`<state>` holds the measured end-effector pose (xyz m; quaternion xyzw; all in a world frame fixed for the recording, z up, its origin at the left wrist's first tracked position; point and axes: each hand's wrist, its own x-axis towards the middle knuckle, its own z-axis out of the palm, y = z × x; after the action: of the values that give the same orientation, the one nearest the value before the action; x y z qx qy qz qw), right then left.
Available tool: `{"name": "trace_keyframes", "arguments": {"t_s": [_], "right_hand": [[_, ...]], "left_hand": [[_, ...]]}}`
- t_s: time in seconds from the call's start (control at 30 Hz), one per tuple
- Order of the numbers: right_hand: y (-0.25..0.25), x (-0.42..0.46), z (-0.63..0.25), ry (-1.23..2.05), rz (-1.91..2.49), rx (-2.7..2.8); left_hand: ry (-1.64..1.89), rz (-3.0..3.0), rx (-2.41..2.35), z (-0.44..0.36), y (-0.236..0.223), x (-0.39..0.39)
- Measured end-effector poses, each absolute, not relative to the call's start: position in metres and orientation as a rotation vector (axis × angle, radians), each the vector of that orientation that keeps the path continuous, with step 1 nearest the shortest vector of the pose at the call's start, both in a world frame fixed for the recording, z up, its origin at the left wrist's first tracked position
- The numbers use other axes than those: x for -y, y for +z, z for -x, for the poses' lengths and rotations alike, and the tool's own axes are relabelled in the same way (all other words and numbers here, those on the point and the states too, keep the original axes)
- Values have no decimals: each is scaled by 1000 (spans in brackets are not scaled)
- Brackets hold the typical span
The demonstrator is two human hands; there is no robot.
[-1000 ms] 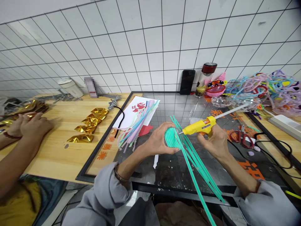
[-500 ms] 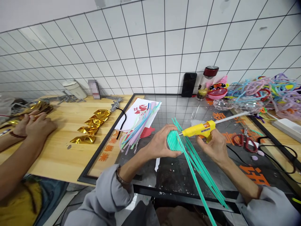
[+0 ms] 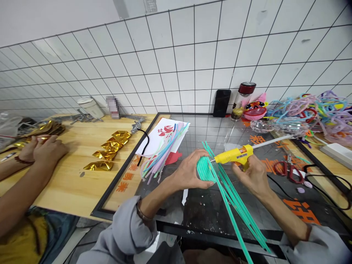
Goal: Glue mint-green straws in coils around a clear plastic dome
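My left hand (image 3: 189, 171) is curled around a rounded green piece (image 3: 205, 169) covered in rows of pipe cleaners, with something clear showing at its right edge. Long green pipe cleaners (image 3: 239, 201) run from it toward the lower right, past the table's front edge. My right hand (image 3: 254, 176) grips a yellow hot glue gun (image 3: 233, 155), its nozzle pointing left at the green piece's right edge. A long whitish glue stick (image 3: 272, 141) sticks out of the gun's back. Whether the nozzle touches the pipe cleaners, I cannot tell.
Left of centre, pastel pipe cleaners (image 3: 162, 152) lie over white paper (image 3: 148, 141). Red-handled scissors (image 3: 290, 172) and a black cord (image 3: 327, 176) lie right. Behind stand a phone (image 3: 222, 102) and glass bottle (image 3: 242, 101). A co-worker's hands (image 3: 45, 148) are near gold foil pieces (image 3: 112, 145).
The whole view has shifted slightly, so things sit a little lower and further right. Both hands keep their grips, and the glue gun's nozzle stays at the green piece.
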<state>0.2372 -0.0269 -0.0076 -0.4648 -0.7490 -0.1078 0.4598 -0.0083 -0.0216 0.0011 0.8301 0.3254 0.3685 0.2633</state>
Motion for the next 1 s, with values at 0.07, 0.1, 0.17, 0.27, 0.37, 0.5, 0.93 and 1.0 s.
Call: {"name": "trace_keyframes", "arguments": {"t_s": [0.07, 0.1, 0.17, 0.27, 0.37, 0.5, 0.93, 1.0], "right_hand": [[-7, 27, -238, -274, 1145, 1859], [-7, 26, -238, -278, 1146, 1865], [-7, 26, -239, -281, 1149, 1870], [-6, 26, -240, -274, 1148, 1875], [-6, 27, -240, -268, 1150, 1878], [-7, 26, -239, -276, 1128, 1865], [-9, 24, -243, -261, 1159, 1865], [-8, 24, -245, -239, 1155, 1871]], "left_hand": [[999, -2249, -875, 8, 1, 21], [1002, -2251, -872, 8, 1, 21], [1006, -2252, -867, 8, 1, 21], [997, -2247, -871, 8, 2, 21], [995, -2248, -877, 8, 2, 22], [999, -2262, -868, 8, 2, 22], [993, -2270, -867, 9, 2, 21], [996, -2268, -864, 9, 2, 21]]}}
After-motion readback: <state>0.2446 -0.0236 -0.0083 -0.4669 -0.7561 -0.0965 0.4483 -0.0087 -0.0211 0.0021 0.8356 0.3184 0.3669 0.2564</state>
